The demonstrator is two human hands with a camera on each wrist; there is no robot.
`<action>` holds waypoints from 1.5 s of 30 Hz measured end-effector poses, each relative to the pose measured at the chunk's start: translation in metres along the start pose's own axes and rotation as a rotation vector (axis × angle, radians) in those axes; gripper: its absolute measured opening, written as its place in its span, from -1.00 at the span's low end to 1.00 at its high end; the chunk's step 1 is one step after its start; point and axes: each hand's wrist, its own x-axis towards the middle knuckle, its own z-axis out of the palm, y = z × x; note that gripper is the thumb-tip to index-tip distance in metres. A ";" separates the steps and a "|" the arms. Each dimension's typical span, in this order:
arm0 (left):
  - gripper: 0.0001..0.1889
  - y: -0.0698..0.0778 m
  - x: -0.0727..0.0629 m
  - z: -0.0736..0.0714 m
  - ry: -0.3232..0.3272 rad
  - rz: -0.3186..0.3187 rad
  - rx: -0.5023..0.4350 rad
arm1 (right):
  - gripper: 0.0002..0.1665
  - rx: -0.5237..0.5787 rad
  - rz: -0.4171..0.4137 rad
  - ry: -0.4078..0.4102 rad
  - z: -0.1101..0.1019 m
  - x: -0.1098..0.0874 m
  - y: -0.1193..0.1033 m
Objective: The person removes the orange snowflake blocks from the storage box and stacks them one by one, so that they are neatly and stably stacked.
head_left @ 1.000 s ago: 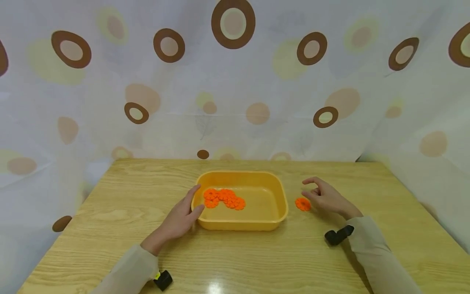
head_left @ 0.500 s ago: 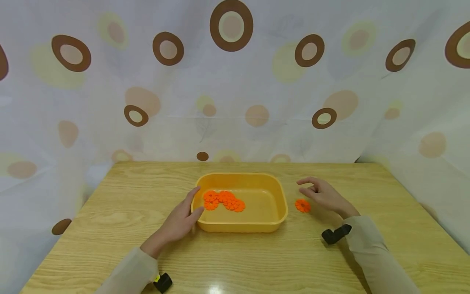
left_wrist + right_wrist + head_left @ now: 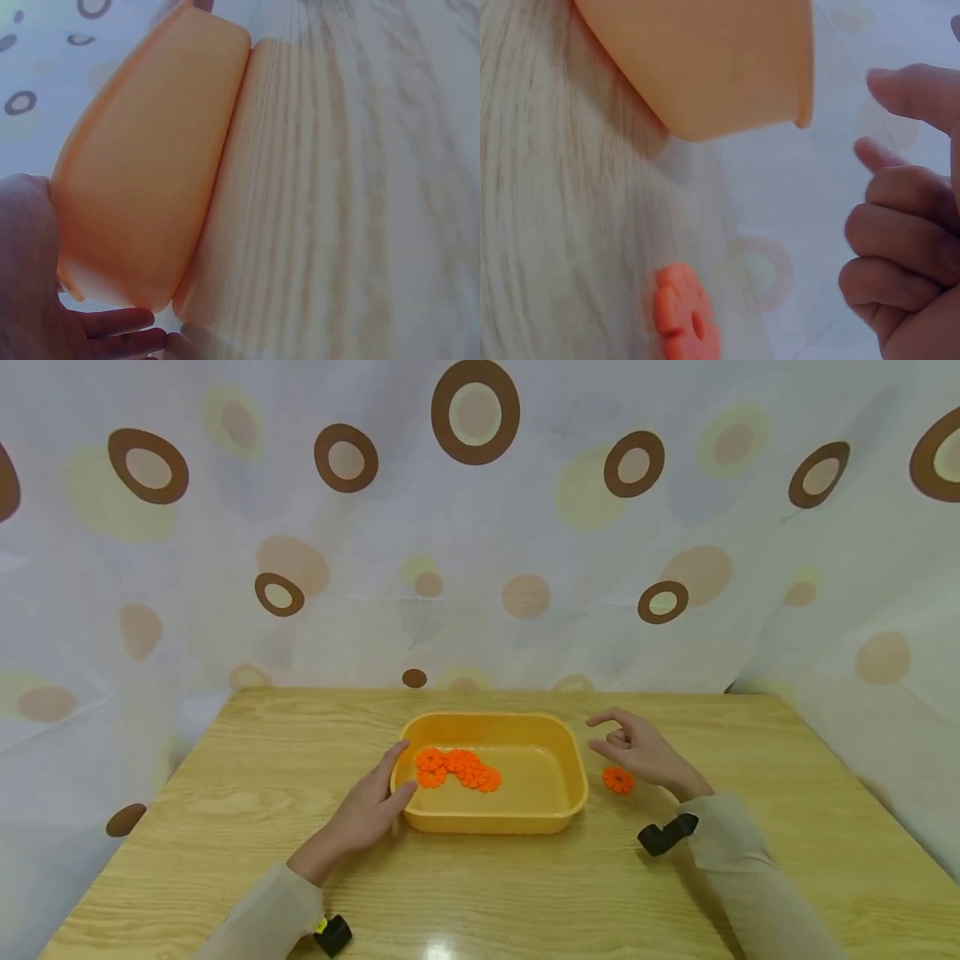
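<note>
Ok so one orange flower-shaped plastic disc (image 3: 618, 786) is on the light wooden table (image 3: 465, 893), just nearside of the right hand (image 3: 641, 756), whose thumb and index are spread apart in midair, other fingers curled in. Left of those tips there's a yellow rectangular plastic tray (image 3: 487, 823), overlapping orange flower discs (image 3: 459, 762) inside near the left hand (image 3: 367, 810), which grips the tray's end, thumb on the rim, fingers outside.
</note>
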 end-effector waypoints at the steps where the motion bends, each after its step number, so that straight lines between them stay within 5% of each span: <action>1: -0.35 0.000 0.000 0.000 0.003 0.005 0.005 | -0.62 -0.001 -0.012 0.015 0.002 0.001 -0.001; 7: -0.34 -0.001 0.002 -0.002 0.008 0.016 0.010 | -0.68 0.001 -0.088 0.077 0.008 0.009 -0.008; 17: -0.35 -0.002 0.001 0.001 0.003 -0.001 0.012 | -0.69 -0.037 -0.099 0.073 0.015 0.024 -0.023; 32: -0.35 -0.001 0.000 0.001 0.009 0.001 0.014 | -0.63 -0.044 -0.147 -0.082 0.013 0.037 -0.045; 45: -0.35 -0.001 0.000 0.000 0.009 0.011 0.012 | -0.70 -0.140 -0.289 -0.099 0.021 0.062 -0.066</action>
